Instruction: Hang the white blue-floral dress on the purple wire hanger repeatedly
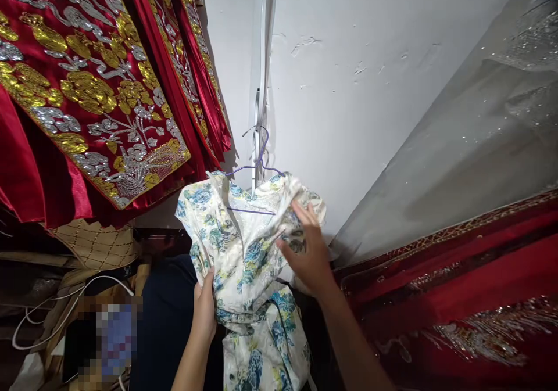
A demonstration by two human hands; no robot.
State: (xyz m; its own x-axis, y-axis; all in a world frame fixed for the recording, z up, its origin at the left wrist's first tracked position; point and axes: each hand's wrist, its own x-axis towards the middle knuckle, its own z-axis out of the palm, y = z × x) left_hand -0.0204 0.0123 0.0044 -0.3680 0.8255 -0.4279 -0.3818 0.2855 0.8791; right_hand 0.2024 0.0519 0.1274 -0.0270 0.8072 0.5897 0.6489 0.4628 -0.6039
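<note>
A white garment with blue and yellow flowers [244, 251] hangs on a purple wire hanger [257, 167] in front of the white wall. My left hand [204, 309] is closed on the garment's lower left side, pinching the cloth. Higher up, my right hand [307, 254] lies on the right shoulder of the garment, its fingers bent into the fabric near the hanger's right end. The hanger's hook points up beside a white cord on the wall.
Red garments with gold and silver embroidery [87, 89] hang at the upper left. A clear plastic cover [471, 135] lies over red embroidered cloth [457, 298] on the right. White cables [47, 315] and a woven tan item [96, 243] sit at the lower left.
</note>
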